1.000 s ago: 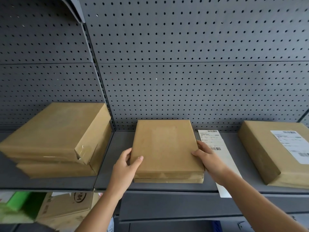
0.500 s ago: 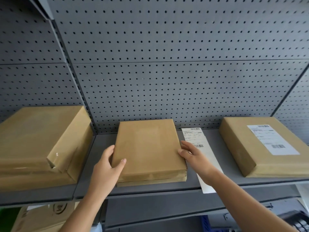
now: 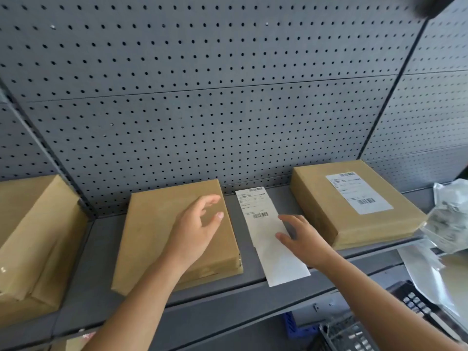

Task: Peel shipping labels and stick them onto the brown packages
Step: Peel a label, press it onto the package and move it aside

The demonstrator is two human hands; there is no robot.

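Grey shelf [image 3: 101,287] before pegboard [image 3: 202,110] bears brown packages [image 3: 157,236].

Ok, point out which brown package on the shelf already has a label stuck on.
The rightmost package: a white barcode label sits on its top. The middle package under the left hand and the stacked packages at left are bare brown.

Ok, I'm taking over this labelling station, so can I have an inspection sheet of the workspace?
Surface: grey shelf.
Job's things: middle package unlabelled; label strip flat beside it; right package labelled; left stack shows no label.
Clutter: plastic bags at the right end.
Hands: left hand open over the middle package; right hand open over the label strip.
Cables: nothing seen.
Surroundings: pegboard behind; keypad and wire basket below right.
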